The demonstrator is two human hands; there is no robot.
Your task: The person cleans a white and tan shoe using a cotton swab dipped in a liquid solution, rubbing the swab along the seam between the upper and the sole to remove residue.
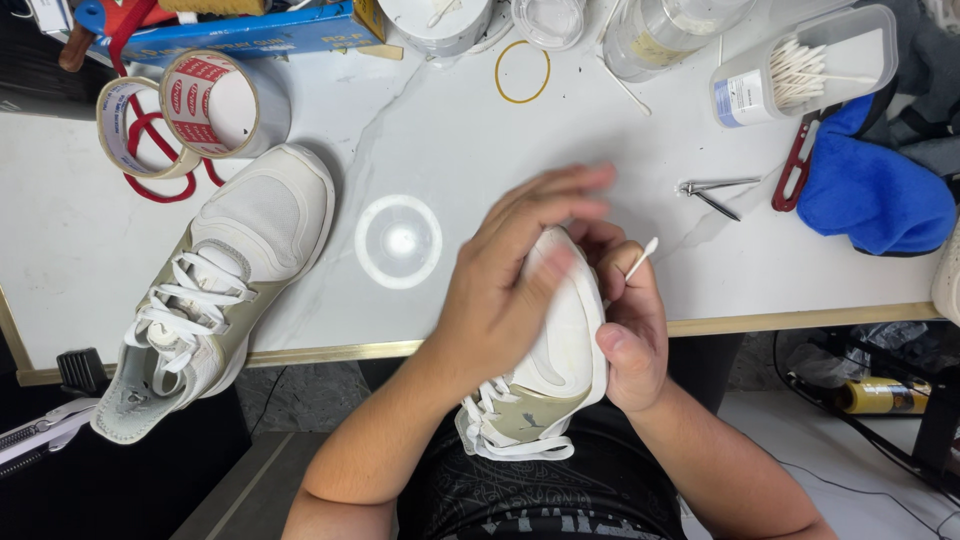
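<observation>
White sneaker (pixel 548 372) held over the lap, just off the near edge of the white table (pixel 620 180), toe toward the table. Left hand (pixel 510 280) lies across the sneaker's toe, fingers spread and pressed flat, motion-blurred. Right hand (pixel 630 330) grips the sneaker's right side; fingers curled, pinching a cotton swab (pixel 641 258) above the toe. Second sneaker (pixel 215 290) lies on the table, left of the held sneaker. Clear round lid (pixel 398 241) between the two. Nail clipper (pixel 715 190), blue cloth (pixel 870 190), swab box (pixel 800 65) beyond, right.
</observation>
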